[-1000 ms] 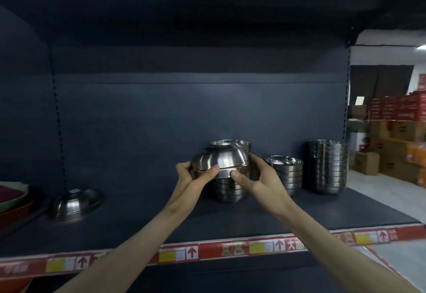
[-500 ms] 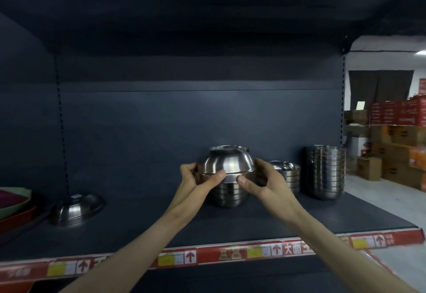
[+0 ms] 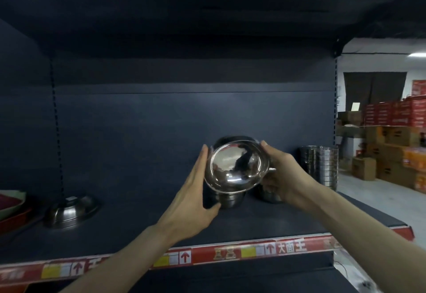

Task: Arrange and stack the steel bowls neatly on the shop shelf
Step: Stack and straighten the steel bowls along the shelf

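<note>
Gripping right hand (image 3: pixel 283 177): curling round right rim of bowl (image 3: pixel 235 168).
Left hand (image 3: pixel 196 191): pressing flat, fingers straight, against left rim.
Bowl: tilting, mouth facing camera, hanging between hands just above stack (image 3: pixel 230 198).
Stack: sitting on shelf (image 3: pixel 138 223) directly beneath bowl; probably needing bowl levelled before nesting.

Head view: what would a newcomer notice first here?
A shiny steel bowl, tilted with its inside toward the camera, is held mid-shelf between the left hand and right hand, above a bowl stack. A taller bowl stack stands far right; an overturned steel dish lies far left.
</note>
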Demonstrator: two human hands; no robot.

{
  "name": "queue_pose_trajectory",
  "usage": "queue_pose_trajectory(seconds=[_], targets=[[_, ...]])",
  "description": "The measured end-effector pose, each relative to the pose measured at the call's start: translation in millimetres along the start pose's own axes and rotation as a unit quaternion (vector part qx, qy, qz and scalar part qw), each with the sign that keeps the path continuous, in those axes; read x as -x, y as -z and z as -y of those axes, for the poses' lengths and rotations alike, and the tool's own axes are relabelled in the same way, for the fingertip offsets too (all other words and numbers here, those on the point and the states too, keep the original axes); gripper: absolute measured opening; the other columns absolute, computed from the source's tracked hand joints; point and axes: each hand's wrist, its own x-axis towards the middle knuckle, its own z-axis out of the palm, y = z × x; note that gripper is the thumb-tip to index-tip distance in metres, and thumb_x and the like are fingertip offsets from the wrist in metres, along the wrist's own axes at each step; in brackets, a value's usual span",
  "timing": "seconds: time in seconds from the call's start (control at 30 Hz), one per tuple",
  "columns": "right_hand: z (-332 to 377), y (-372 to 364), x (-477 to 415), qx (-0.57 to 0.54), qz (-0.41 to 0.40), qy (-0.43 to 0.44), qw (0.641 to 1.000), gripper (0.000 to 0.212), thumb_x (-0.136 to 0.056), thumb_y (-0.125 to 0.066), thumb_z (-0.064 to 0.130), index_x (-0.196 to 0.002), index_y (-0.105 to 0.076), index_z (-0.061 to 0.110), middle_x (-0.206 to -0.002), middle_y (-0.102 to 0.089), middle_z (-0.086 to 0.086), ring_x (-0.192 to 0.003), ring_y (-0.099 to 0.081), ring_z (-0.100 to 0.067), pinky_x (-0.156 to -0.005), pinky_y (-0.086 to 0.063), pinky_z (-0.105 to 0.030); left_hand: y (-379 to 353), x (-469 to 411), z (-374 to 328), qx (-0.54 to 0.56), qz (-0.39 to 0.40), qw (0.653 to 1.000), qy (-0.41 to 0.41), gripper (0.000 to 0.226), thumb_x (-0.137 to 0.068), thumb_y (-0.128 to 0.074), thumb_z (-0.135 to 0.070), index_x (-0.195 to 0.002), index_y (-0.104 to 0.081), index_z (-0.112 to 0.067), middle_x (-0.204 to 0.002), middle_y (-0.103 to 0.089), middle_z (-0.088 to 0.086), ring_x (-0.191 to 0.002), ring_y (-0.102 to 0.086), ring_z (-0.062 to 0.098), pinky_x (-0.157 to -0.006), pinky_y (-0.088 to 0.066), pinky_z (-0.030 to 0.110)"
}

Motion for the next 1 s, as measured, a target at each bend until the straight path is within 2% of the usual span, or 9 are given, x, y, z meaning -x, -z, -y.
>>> queue_pose_trajectory(seconds=[0.1, 0.17, 0.33, 0.47, 0.57, 0.63, 0.77, 0.87, 1.0], targets=[[5.6, 10.2, 0.2, 0.032, 0.005, -0.074, 0.997, 0.08, -0.086, -0.057, 0.081, -0.112, -0.074, 0.007, -0.109, -0.069, -0.024, -0.103, -0.066, -0.04, -0.1, -0.05, -0.039, -1.6, -1.8, -1.1, -0.035, 0.007, 0.999, -0.019, 0.139, -0.091, -0.086, -0.025, -0.154, 0.033, -0.06, -0.166, 0.022, -0.043, -0.159, 0.005, -0.011, -0.128, -0.007, 0.021], [8.4, 14.0, 2.1, 0.067, 0.027, -0.092, 0.993, 0.074, -0.083, -0.054, 0.087, -0.101, -0.067, 0.016, -0.095, -0.064, -0.016, -0.086, -0.061, -0.031, -0.088, -0.047, -0.039, -3.3, -3.9, 0.7, -0.015, -0.003, 1.0, -0.021, 0.137, -0.089, -0.088, -0.03, -0.157, 0.027, -0.06, -0.168, 0.014, -0.043, -0.154, 0.002, -0.02, -0.122, -0.007, 0.009], [3.3, 19.5, -5.9, 0.126, 0.039, -0.097, 0.986, 0.09, -0.073, -0.038, 0.102, -0.091, -0.062, 0.017, -0.091, -0.064, -0.011, -0.087, -0.058, -0.027, -0.094, -0.048, -0.044, -5.6, -9.1, 7.9, 0.054, -0.075, 0.996, -0.012, 0.135, -0.064, -0.104, -0.03, -0.159, -0.011, -0.059, -0.16, -0.023, -0.045, -0.147, -0.019, -0.027, -0.113, -0.017, -0.004], [-4.7, 17.6, -9.3, 0.109, 0.026, -0.041, 0.993, 0.083, -0.087, -0.036, 0.094, -0.079, -0.07, 0.018, -0.081, -0.071, -0.005, -0.075, -0.062, -0.022, -0.075, -0.047, -0.037, -6.5, -17.3, 6.9, 0.179, -0.102, 0.978, 0.03, 0.121, -0.051, -0.108, -0.013, -0.145, -0.045, -0.056, -0.141, -0.063, -0.034, -0.135, -0.054, -0.012, -0.114, -0.04, 0.013], [-8.5, 15.5, -10.0, 0.088, 0.039, -0.002, 0.995, 0.08, -0.088, -0.044, 0.088, -0.117, -0.079, 0.022, -0.112, -0.082, 0.002, -0.113, -0.07, -0.021, -0.104, -0.047, -0.042, -7.4, -24.0, 1.6, 0.261, -0.097, 0.959, 0.051, 0.092, -0.061, -0.1, 0.001, -0.138, -0.064, -0.035, -0.131, -0.075, -0.016, -0.127, -0.068, 0.004, -0.109, -0.052, 0.026], [-8.4, 11.6, -7.3, 0.077, 0.054, 0.007, 0.996, 0.077, -0.08, -0.055, 0.087, -0.13, -0.073, 0.031, -0.121, -0.079, 0.006, -0.116, -0.069, -0.017, -0.104, -0.045, -0.041, -9.7, -27.6, 0.7, 0.288, -0.094, 0.951, 0.06, 0.076, -0.069, -0.096, 0.0, -0.134, -0.069, -0.028, -0.127, -0.078, -0.009, -0.123, -0.071, 0.009, -0.103, -0.056, 0.024], [-18.5, 6.3, -13.8, 0.068, 0.063, 0.03, 0.995, 0.073, -0.072, -0.074, 0.073, -0.133, -0.066, 0.033, -0.117, -0.077, 0.009, -0.109, -0.068, -0.014, -0.09, -0.047, -0.039, -16.2, -33.1, 4.5, 0.35, -0.109, 0.927, 0.077, 0.056, -0.079, -0.089, -0.007, -0.132, -0.073, -0.017, -0.123, -0.08, -0.003, -0.12, -0.073, 0.013, -0.096, -0.056, 0.019], [-28.5, 5.7, -22.3, 0.087, 0.045, 0.05, 0.994, 0.082, -0.063, -0.085, 0.072, -0.133, -0.064, 0.036, -0.123, -0.077, 0.015, -0.124, -0.068, -0.016, -0.113, -0.045, -0.049, -22.5, -37.5, 8.6, 0.386, -0.124, 0.91, 0.084, 0.051, -0.08, -0.085, -0.012, -0.13, -0.073, -0.01, -0.123, -0.08, 0.001, -0.121, -0.074, 0.014, -0.096, -0.056, 0.018], [-34.8, 6.4, -42.7, 0.106, 0.035, 0.082, 0.99, 0.1, -0.057, -0.087, 0.083, -0.14, -0.059, 0.034, -0.133, -0.072, 0.014, -0.127, -0.067, -0.015, -0.114, -0.046, -0.055, -27.1, -52.0, 16.2, 0.405, -0.144, 0.899, 0.085, 0.054, -0.078, -0.085, -0.015, -0.13, -0.073, -0.008, -0.122, -0.081, 0.0, -0.119, -0.074, 0.011, -0.093, -0.055, 0.016]])
